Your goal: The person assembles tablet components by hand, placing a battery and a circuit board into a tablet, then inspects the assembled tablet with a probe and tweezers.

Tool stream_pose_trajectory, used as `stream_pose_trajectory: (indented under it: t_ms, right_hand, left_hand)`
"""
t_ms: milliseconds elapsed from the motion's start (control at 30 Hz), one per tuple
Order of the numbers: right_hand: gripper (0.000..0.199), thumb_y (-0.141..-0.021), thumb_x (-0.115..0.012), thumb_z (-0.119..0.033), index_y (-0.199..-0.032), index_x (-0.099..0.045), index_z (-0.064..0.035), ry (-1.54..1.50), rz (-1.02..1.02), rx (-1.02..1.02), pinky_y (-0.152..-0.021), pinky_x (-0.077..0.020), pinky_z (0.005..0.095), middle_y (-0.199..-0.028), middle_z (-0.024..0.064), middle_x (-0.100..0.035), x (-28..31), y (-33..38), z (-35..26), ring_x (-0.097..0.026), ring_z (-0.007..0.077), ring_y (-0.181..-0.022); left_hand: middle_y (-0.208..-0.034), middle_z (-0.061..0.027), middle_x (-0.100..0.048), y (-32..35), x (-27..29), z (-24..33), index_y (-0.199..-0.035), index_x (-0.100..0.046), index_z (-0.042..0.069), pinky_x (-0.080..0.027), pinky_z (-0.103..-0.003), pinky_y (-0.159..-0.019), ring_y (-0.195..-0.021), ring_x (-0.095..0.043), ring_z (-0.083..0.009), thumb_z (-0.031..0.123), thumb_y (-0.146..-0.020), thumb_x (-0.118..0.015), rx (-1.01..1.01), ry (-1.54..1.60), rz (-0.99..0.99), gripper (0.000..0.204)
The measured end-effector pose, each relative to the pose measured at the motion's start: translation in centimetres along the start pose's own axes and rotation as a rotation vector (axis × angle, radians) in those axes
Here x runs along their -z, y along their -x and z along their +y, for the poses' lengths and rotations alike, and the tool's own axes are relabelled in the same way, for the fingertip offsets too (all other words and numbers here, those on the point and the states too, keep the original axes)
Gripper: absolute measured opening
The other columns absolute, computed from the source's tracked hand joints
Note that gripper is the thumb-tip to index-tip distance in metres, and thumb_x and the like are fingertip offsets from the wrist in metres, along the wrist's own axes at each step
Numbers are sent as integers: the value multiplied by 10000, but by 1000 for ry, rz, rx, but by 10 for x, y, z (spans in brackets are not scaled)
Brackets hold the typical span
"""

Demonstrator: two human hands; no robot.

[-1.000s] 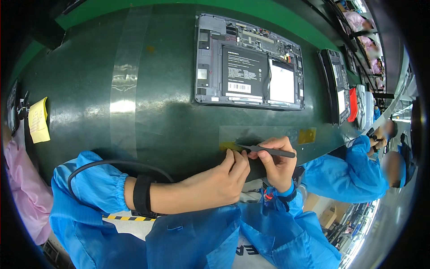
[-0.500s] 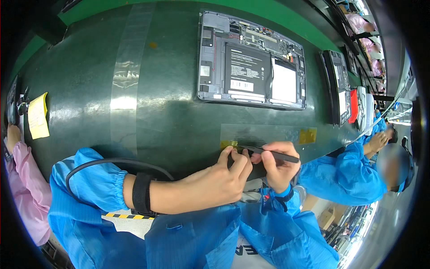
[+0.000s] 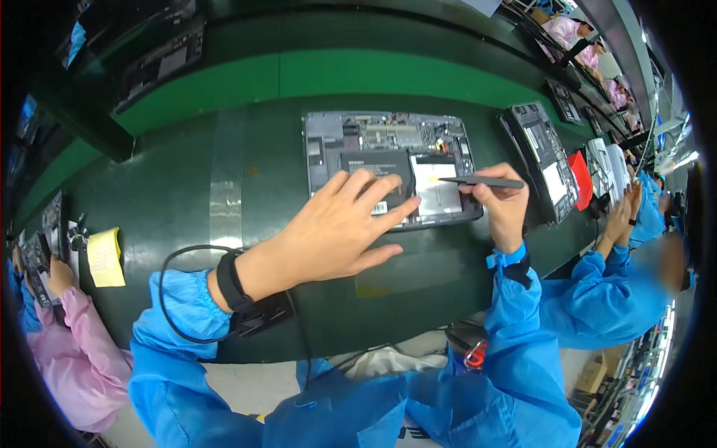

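An opened laptop base (image 3: pixel 317 128) lies on the green table, its circuit board and a black battery (image 3: pixel 358 160) exposed. Over its left and front part hovers my left hand (image 3: pixel 332 228), fingers spread and nothing in them; whether the fingertips touch is unclear. Black tweezers (image 3: pixel 489 181) are pinched in my right hand (image 3: pixel 508 209) at the base's right side. Their tips reach over the white panel (image 3: pixel 439 200) beside the battery, where a tiny yellow piece (image 3: pixel 434 178) shows, probably tape. The left fingers hide part of the battery.
More opened laptop bases (image 3: pixel 549 153) stand stacked to the right, beside a red item (image 3: pixel 580 179). A yellow paper (image 3: pixel 105 257) lies at the left. Yellow tape (image 3: pixel 373 291) is on the table near me. A black cable (image 3: pixel 168 299) loops by my left wrist. Co-workers sit on both sides.
Both hands have moved from the yellow tape at the table's near edge up to the laptop base. My left hand has spread its fingers; the tweezers stay in my right. The view has shifted.
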State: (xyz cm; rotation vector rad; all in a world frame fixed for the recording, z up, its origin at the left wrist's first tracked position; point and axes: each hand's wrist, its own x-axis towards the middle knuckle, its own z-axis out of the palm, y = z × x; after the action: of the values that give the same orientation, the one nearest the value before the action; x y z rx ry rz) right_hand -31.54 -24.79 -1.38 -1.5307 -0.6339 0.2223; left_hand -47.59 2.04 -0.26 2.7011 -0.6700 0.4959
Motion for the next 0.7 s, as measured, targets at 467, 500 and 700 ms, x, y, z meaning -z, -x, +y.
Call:
stream_pose_trajectory:
  t_ms: [467, 500, 700]
  right_hand:
    - [173, -793, -856, -64, -938, -773, -20, 478, -143, 135, -980, -457, 355, -961, 73, -756, -8, -7, 5, -654, 216, -990]
    - [173, -793, -856, -64, -938, -773, -20, 478, -146, 133, -980, -457, 355, -961, 73, -756, -8, -5, 5, -654, 216, -990]
    - [183, -960, -734, -85, -1049, -630, 35, 187, 219, -99, -734, -535, 252, -922, 107, -720, -8, 31, -9, -689, 135, -807]
  left_hand:
    - [-1490, -67, -519, -14, -12, -16, -1397, -621, 165, -416, -451, -987, -1173, -522, -298, 472, -872, -736, -44, 79, -37, 619]
    - [-1488, -59, -528, -13, -12, -15, -1385, -621, 145, -415, -446, -990, -1166, -529, -285, 470, -876, -730, -50, 73, -45, 614]
    - [-1345, -63, -609, -22, -15, -15, -1308, -636, 77, -433, -434, -980, -1136, -558, -253, 434, -896, -696, -137, 74, -33, 548]
